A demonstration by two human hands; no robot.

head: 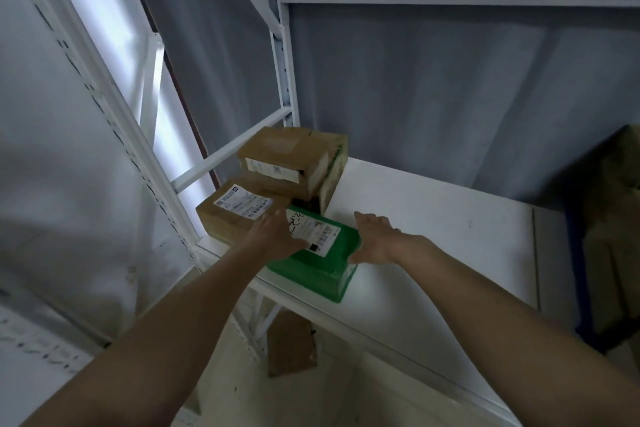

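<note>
On the white shelf [433, 218], near its left end, sits the green box [322, 270]. My left hand [277, 236] lies on its top with fingers straight. My right hand [377, 239] presses its right side, fingers straight too. A brown box [235, 218] sits just left of it.

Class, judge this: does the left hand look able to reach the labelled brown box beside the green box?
Probably yes. The left hand lies on the green box, fingertips right beside the brown box, and nothing stands between them.
</note>
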